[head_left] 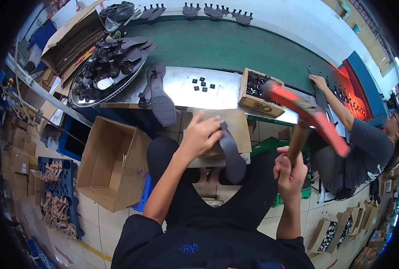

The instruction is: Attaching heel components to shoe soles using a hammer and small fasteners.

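My left hand is closed about the heel end of a dark shoe sole, its fingers slightly blurred. The heel points up, and the toe end hangs toward my lap. Beneath it is a tan work board between my knees. In my right hand is a hammer, gripped by its wooden handle with the red head raised and blurred. Several small black square pieces lie on the metal tabletop. Beside them rests a pair of dark heeled soles.
At the left stands a round basket heaped with heeled soles. A wooden box holds small dark parts. An open cardboard carton sits by my left knee. Behind runs a green conveyor belt; a co-worker's arm reaches over its right end.
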`<state>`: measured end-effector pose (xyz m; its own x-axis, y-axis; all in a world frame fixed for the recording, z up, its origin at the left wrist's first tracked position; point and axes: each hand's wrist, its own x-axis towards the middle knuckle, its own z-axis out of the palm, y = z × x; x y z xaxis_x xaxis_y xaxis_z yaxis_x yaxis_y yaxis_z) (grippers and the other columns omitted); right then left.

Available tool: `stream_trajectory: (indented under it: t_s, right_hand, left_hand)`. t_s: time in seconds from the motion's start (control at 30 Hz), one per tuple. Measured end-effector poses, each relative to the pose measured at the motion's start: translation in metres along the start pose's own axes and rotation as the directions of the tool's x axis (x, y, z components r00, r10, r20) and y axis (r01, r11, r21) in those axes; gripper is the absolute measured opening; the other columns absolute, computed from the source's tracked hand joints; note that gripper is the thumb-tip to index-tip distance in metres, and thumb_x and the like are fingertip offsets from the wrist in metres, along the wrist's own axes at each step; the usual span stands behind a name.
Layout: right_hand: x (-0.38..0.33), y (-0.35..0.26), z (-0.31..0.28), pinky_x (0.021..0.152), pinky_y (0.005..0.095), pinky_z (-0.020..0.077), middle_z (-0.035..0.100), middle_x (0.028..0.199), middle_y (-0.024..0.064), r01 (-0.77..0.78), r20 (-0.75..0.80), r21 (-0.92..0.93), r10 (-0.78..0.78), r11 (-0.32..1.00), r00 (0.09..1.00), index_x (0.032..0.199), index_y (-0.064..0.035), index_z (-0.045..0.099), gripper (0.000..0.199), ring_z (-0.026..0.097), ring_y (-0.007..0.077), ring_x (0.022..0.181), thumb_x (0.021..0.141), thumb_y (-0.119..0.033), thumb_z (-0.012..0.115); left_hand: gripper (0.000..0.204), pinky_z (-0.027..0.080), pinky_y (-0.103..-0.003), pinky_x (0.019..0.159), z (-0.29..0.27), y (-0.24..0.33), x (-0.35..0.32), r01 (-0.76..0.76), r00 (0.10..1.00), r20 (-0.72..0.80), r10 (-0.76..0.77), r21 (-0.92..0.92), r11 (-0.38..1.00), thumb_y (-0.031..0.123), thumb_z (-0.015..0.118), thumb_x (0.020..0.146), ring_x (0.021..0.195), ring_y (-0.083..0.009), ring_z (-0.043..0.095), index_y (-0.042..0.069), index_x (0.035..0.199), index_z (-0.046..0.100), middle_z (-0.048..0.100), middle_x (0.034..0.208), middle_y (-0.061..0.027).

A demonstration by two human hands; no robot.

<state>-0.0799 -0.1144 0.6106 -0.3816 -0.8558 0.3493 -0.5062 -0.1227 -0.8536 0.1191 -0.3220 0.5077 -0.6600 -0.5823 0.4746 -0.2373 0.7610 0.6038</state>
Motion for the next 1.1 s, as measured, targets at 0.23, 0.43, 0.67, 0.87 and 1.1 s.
stream_trajectory:
  t_s: [0.23,0.43,0.67,0.87,1.1]
  right_hand:
    - [0.015,0.062,0.024,0.06,0.0345,0.0509,0.056,0.083,0.0058,0.422,0.347,-0.666,-0.246,0.615,0.905,0.13,-0.0091,0.062,0.05,0.062,0.0215,0.072,0.083,-0.019,0.075]
    - [0.013,0.059,0.03,0.08,0.038,0.05,0.062,0.108,0.0101,0.403,0.422,-0.597,-0.156,0.694,0.893,0.129,-0.0078,0.062,0.044,0.062,0.0279,0.097,0.088,-0.02,0.071]
    - [-0.034,0.017,-0.01,0.079,0.0332,0.0539,0.071,0.085,0.0129,-0.412,0.604,0.472,0.054,0.779,0.795,0.092,0.0035,0.07,0.042,0.071,0.0249,0.085,0.104,-0.033,0.053]
    - [-0.084,0.003,-0.036,0.087,0.0282,0.0491,0.069,0.111,0.0118,-0.565,0.721,0.526,0.019,0.636,0.692,0.124,0.0048,0.057,0.044,0.066,0.0164,0.103,0.091,-0.019,0.074]
    - [-0.092,0.055,-0.096,0.07,0.0325,0.055,0.064,0.088,0.0147,-0.226,-0.283,0.612,0.477,0.758,0.832,0.12,0.0035,0.049,0.036,0.065,0.0207,0.076,0.09,-0.013,0.062]
  left_hand:
    - [0.024,0.047,-0.035,0.063,-0.048,0.13,-0.03,0.266,0.953,0.284,-0.105,-0.62,0.738,0.018,0.06,0.097,0.063,-0.0259,0.059,-0.003,0.095,0.072,0.06,0.07,-0.0142]
    - [0.026,0.048,-0.031,0.064,-0.056,0.157,-0.04,0.428,0.895,0.413,-0.166,-0.697,0.575,0.016,0.06,0.098,0.065,-0.0192,0.062,-0.005,0.104,0.073,0.063,0.071,-0.0121]
    - [0.025,0.05,-0.029,0.064,-0.049,0.162,-0.023,0.493,0.857,0.493,-0.153,-0.695,0.523,0.015,0.061,0.097,0.067,-0.0196,0.066,-0.006,0.098,0.073,0.067,0.074,-0.0137]
    - [0.023,0.052,-0.03,0.07,-0.006,0.169,0.002,0.416,0.888,0.428,-0.17,-0.585,0.696,0.013,0.062,0.096,0.075,-0.0237,0.069,-0.008,0.101,0.071,0.071,0.086,-0.0174]
    - [0.032,0.052,-0.037,0.093,0.035,0.192,0.049,0.113,0.99,0.137,-0.03,-0.656,0.746,0.005,0.051,0.097,0.115,-0.0321,0.063,-0.009,0.124,0.061,0.064,0.125,-0.0236]
